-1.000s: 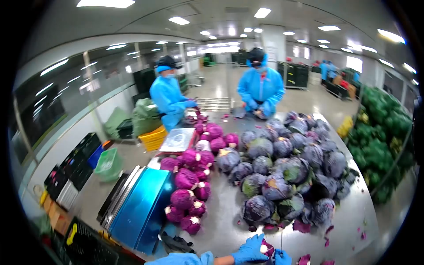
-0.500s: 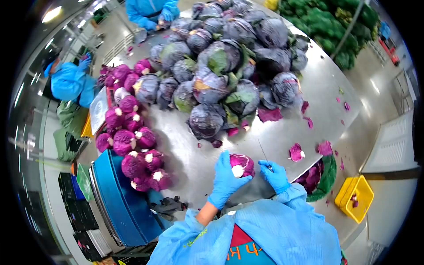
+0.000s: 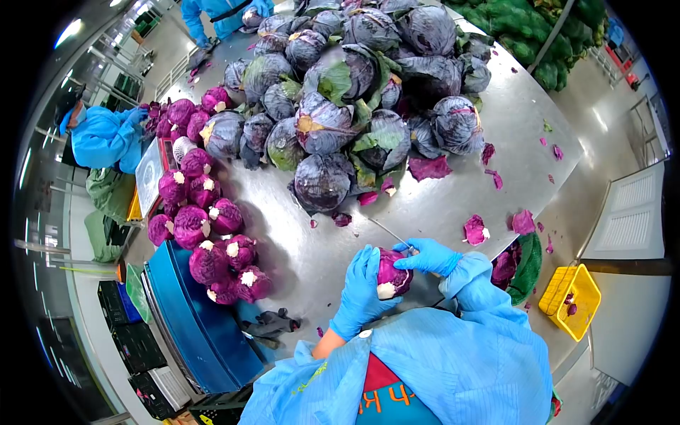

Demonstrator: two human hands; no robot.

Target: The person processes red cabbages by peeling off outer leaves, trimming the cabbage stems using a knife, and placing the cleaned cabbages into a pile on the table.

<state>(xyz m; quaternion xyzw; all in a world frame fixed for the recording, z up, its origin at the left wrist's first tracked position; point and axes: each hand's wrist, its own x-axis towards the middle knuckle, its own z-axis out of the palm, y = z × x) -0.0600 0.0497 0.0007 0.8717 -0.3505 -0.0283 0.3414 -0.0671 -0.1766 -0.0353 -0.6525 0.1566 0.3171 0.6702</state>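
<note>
My left hand, in a blue glove, grips a small trimmed red cabbage with its white stem end turned down toward me. My right hand, also gloved, holds a thin knife whose blade points away to the upper left, just above the cabbage. Both hands sit over the near edge of the steel table. A big pile of untrimmed dark cabbages lies beyond them. A row of trimmed bright purple cabbages runs along the left.
Purple leaf scraps litter the table on the right. A blue crate stands at the left edge and a yellow crate on the floor right. A person in blue works at the left, another at the far end.
The cabbage has been turned so its stem faces down toward me. My right hand has moved closer onto it, with the knife now tilted to the upper left. The view has dropped slightly.
</note>
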